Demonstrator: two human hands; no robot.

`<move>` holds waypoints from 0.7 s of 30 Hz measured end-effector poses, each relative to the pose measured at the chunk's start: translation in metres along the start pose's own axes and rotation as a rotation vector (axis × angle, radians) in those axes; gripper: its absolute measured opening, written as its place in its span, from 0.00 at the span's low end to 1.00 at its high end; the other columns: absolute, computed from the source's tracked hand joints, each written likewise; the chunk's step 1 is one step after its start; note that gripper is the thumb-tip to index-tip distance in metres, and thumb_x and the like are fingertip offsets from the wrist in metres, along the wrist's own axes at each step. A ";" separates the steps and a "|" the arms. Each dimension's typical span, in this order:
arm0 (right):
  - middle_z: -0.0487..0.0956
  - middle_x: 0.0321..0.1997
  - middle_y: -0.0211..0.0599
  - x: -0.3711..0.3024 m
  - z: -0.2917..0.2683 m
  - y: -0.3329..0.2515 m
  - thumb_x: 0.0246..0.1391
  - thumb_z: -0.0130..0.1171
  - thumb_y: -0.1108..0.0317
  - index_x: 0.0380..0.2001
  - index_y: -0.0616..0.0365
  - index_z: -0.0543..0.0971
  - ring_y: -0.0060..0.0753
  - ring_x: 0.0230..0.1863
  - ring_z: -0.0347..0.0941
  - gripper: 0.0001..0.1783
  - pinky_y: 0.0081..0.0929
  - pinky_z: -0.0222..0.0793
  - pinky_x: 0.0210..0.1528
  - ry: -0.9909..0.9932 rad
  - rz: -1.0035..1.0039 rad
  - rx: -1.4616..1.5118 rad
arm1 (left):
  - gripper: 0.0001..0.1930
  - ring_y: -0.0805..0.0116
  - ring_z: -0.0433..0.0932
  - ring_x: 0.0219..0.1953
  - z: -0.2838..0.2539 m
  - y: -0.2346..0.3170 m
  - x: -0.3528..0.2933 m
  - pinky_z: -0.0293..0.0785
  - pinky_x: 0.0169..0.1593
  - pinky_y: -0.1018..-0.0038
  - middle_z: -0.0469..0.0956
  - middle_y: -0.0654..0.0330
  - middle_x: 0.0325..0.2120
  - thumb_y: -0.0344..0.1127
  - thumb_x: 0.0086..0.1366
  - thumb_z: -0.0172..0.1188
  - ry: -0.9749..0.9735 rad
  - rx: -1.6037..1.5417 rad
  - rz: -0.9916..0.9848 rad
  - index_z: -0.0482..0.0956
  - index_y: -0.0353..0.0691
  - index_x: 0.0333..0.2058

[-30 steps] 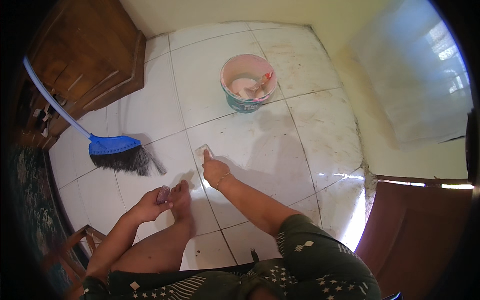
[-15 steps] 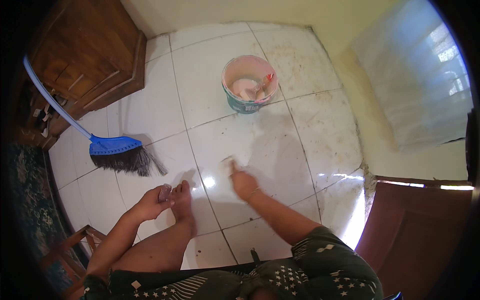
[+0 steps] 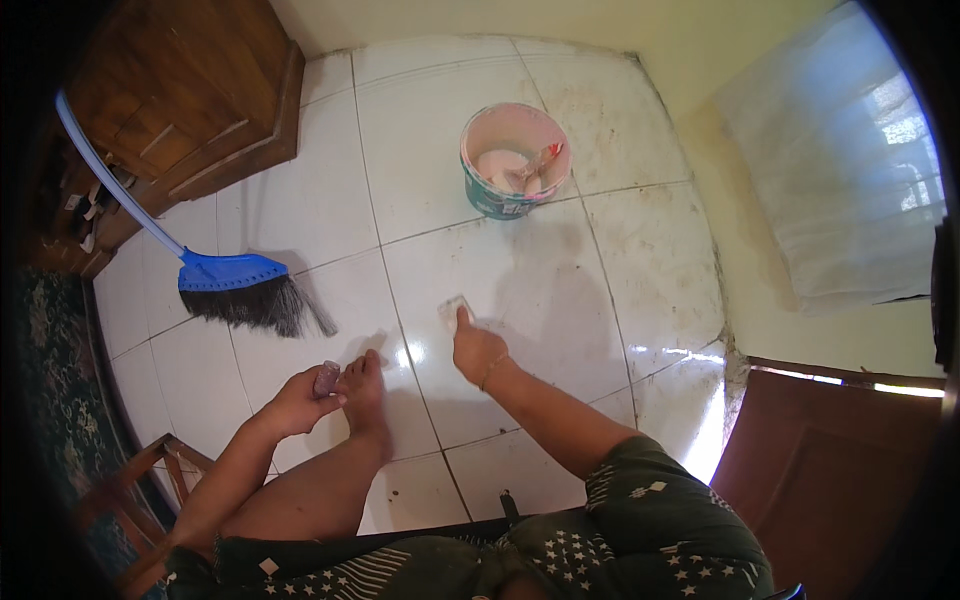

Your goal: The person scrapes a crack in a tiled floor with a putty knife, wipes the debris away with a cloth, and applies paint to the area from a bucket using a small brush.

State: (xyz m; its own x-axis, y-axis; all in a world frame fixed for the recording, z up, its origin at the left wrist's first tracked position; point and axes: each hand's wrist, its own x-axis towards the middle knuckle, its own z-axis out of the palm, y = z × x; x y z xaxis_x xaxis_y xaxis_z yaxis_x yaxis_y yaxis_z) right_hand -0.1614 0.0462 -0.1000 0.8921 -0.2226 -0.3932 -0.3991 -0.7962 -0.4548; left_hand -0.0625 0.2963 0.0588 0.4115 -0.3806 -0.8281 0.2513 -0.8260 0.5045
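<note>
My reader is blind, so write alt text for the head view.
A person's right hand holds a small, flat, pale piece over white floor tiles; the left hand holds a purplish cylinder. A green bucket stands ahead, a blue broom left.

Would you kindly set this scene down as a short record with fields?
Left hand: holds a purplish cylinder beside a bare foot
Right hand: holds a small pale flat piece at the tiled floor
Bucket: green outside, pink inside, upright beyond the right hand
Broom: blue head, dark bristles, left of the bucket
Cabinet: brown, upper left
</note>
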 end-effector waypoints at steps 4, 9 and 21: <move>0.77 0.35 0.56 0.067 -0.041 0.003 0.49 0.39 0.73 0.58 0.70 0.51 0.50 0.37 0.76 0.31 0.40 0.70 0.40 0.042 0.132 0.046 | 0.21 0.70 0.73 0.41 0.000 0.006 0.009 0.69 0.44 0.74 0.76 0.57 0.39 0.34 0.57 0.58 -0.060 0.064 0.040 0.67 0.31 0.47; 0.77 0.35 0.56 0.044 -0.029 -0.003 0.49 0.40 0.73 0.58 0.70 0.52 0.50 0.37 0.75 0.31 0.41 0.69 0.40 -0.022 0.026 0.010 | 0.21 0.70 0.72 0.41 -0.007 -0.003 0.009 0.69 0.44 0.74 0.76 0.57 0.38 0.34 0.57 0.58 -0.008 -0.007 0.098 0.67 0.32 0.47; 0.77 0.35 0.56 0.049 -0.027 -0.002 0.50 0.42 0.71 0.59 0.71 0.49 0.50 0.36 0.75 0.33 0.41 0.70 0.39 -0.018 0.012 -0.003 | 0.22 0.70 0.72 0.35 -0.008 -0.008 0.016 0.70 0.33 0.75 0.75 0.56 0.38 0.33 0.55 0.59 -0.022 0.018 0.133 0.66 0.31 0.47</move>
State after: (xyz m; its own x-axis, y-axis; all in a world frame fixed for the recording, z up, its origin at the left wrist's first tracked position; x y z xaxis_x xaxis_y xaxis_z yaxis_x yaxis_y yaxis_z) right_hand -0.1113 0.0215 -0.0972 0.8834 -0.2219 -0.4127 -0.4088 -0.7955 -0.4473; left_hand -0.0511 0.2999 0.0435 0.4205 -0.4965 -0.7593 0.1794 -0.7749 0.6061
